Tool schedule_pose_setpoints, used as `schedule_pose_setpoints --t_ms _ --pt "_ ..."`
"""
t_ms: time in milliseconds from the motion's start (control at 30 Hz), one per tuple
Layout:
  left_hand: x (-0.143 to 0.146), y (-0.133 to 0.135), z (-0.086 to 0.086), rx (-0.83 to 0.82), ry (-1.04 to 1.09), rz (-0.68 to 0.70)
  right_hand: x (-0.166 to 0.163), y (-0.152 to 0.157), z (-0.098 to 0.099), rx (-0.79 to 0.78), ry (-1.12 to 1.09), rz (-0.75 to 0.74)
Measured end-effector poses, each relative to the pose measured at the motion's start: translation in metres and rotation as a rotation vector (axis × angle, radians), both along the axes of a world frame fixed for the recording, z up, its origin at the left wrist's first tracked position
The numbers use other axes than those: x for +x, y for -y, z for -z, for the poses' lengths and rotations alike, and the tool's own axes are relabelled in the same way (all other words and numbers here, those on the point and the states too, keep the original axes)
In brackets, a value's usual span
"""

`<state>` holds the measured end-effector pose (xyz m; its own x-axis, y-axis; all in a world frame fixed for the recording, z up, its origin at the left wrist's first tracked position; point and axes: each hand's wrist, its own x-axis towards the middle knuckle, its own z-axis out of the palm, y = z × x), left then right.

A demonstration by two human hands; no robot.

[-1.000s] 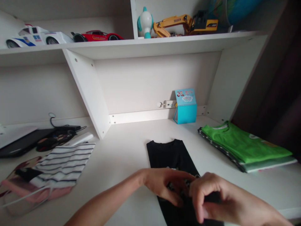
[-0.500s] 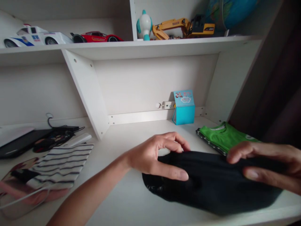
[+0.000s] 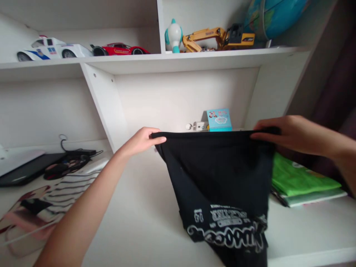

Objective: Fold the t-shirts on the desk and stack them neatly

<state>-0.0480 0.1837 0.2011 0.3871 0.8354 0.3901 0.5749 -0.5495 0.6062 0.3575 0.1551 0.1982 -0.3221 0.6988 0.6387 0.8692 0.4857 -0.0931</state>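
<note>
A black T-shirt (image 3: 219, 174) with pale lettering, upside down in view, hangs stretched between my two hands above the white desk (image 3: 133, 222). My left hand (image 3: 147, 139) pinches one end of its top edge between thumb and fingers. At the other end, my right hand (image 3: 275, 129) grips the same edge. The cloth's lower part droops towards the desk's front and leaves the frame at the bottom. Beyond my right hand lies a stack of folded clothes with a green shirt (image 3: 300, 178) on top, partly hidden by the black cloth.
A blue desk calendar (image 3: 219, 119) stands by a power strip (image 3: 200, 126) at the back. To the left lie striped cloth (image 3: 75, 189), a dark laptop-like slab (image 3: 30, 170) and cables. Toy cars (image 3: 121, 49), a yellow excavator (image 3: 219, 39) and a globe (image 3: 275, 18) occupy the shelf above.
The black T-shirt was bunched low over the desk; now it is lifted and spread out, its lettering showing. Both hands have risen, and my left hand has moved left.
</note>
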Motion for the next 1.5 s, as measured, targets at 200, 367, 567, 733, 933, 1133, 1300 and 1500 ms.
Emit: schedule_pose_setpoints --t_ms 200,367,567,733,933,1133,1300,1500 --pt "0.011 -0.055 -0.039 0.367 0.239 -0.285 -0.046 -0.056 -0.032 0.305 0.004 0.318" --pt "-0.001 0.007 -0.073 0.733 0.393 -0.239 -0.056 -0.013 -0.043 0.721 -0.124 0.246" --pt "-0.044 0.096 0.001 -0.013 -0.336 0.090 -0.043 0.054 0.048 0.121 0.093 -0.216" --pt "-0.046 0.103 0.058 -0.536 -0.634 0.315 -0.038 0.053 0.109 -0.711 0.023 -0.357" --pt "0.001 0.019 0.120 -0.221 -0.452 0.136 -0.069 -0.049 0.151 -0.662 0.055 -0.120" --pt "0.038 -0.051 0.188 0.018 -0.548 -0.178 -0.107 -0.100 0.209 -0.557 0.053 0.054" --pt "0.039 -0.068 0.194 0.034 -0.579 -0.295 -0.114 -0.099 0.240 -0.556 0.077 0.116" --pt "-0.027 -0.073 0.182 0.059 -0.245 -0.591 -0.111 -0.101 0.244 -0.550 0.098 0.133"
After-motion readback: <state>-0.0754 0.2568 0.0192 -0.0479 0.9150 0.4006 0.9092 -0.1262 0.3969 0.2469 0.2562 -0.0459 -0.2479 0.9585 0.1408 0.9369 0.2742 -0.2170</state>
